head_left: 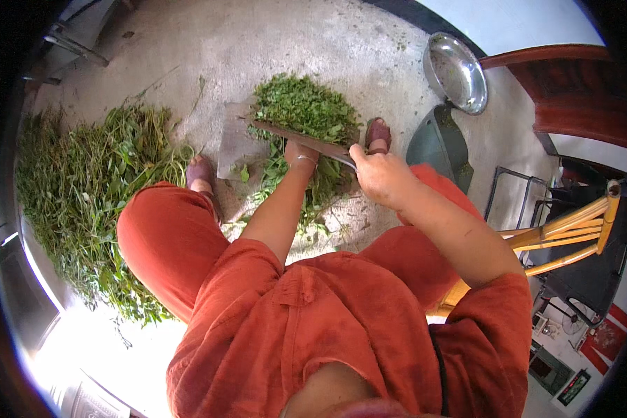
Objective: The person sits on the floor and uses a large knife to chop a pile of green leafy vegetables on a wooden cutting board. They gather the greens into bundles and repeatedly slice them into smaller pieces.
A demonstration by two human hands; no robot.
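My right hand grips the handle of a long-bladed knife. Its blade slants across the front of a heap of chopped green leaves. Behind the blade, my left hand presses down on a bunch of uncut leafy stems; its fingers are mostly hidden by the knife. The stems trail back towards me between my feet. Under the greens lies a flat, greyish cutting board, its left part showing with a loose leaf on it.
A large pile of leafy stems spreads over the concrete floor on the left. To the right stand a dark green plastic container and a shiny metal basin. A bamboo chair is close by my right elbow.
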